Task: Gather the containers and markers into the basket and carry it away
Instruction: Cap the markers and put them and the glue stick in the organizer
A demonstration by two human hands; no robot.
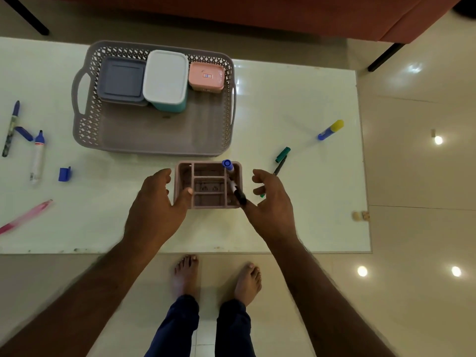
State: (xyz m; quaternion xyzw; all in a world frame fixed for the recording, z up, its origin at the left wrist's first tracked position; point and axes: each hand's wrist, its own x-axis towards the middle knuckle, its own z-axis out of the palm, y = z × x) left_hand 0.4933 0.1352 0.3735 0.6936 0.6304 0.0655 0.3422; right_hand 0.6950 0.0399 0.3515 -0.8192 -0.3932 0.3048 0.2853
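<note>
From the head view, I've got the grey basket (154, 132) sitting at the far middle of the bench (296, 104), and three lidded containers line its back wall: a dark grey one (121, 79), a white-lidded teal one (166, 78) and a small pink one (206, 76). Packed side by side like that, they leave the near half of the basket floor bare, room enough, I'd judge, for what's left.

Right in front of me is the pink divided organiser (208, 185), just outside the basket's near wall. Two markers stand tilted in its right-hand slot, a blue-capped one (228, 164) and a black one (238, 193), so it works as a holder.

My left hand (157, 199) cups the organiser's left side, thumb touching the wall; my right hand (270, 197) hovers at the right side, fingers spread and curled, gripping nothing. Both are open, bracketing it, probably to steady or lift it.

Loose pens are well apart: a green marker (282, 154) and a yellow-capped one (331, 130) to the right, a white marker (37, 157), a dark pen (10, 128), blue caps (64, 173) and a pink pen (25, 216) to the left.
</note>
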